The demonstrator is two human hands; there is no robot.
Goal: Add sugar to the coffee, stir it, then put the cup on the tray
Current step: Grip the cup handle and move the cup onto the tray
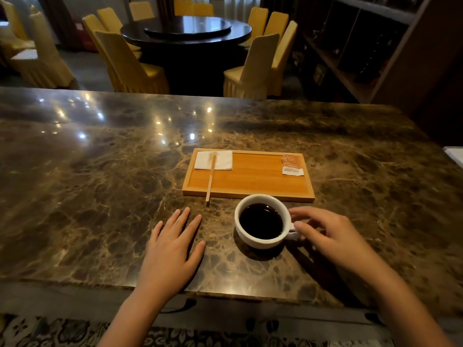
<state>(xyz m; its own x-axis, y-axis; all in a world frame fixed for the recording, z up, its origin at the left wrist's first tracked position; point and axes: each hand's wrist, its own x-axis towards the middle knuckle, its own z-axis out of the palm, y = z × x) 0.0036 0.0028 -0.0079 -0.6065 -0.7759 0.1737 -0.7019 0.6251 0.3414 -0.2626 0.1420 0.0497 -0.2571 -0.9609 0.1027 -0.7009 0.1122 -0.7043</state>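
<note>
A white cup (pixel 253 242) of black coffee stands on the marble counter, just in front of a wooden tray (pixel 250 181). On the tray lie a white napkin (pixel 221 160) at the back left, a wooden stir stick (pixel 211 180) whose near end juts over the tray's front rim, and an orange sugar packet (pixel 292 164) at the back right. My right hand (pixel 325 234) curls around the cup's handle, with fingertips touching it. Left of the cup, my left hand (pixel 172 249) rests flat on the counter with fingers spread, holding nothing.
The brown marble counter (pixel 100 196) stretches wide to the left and right. Its near edge runs just below my wrists. Beyond it stand a dark round table (pixel 186 28) with yellow-covered chairs and a shelf unit (pixel 363 46) at the right.
</note>
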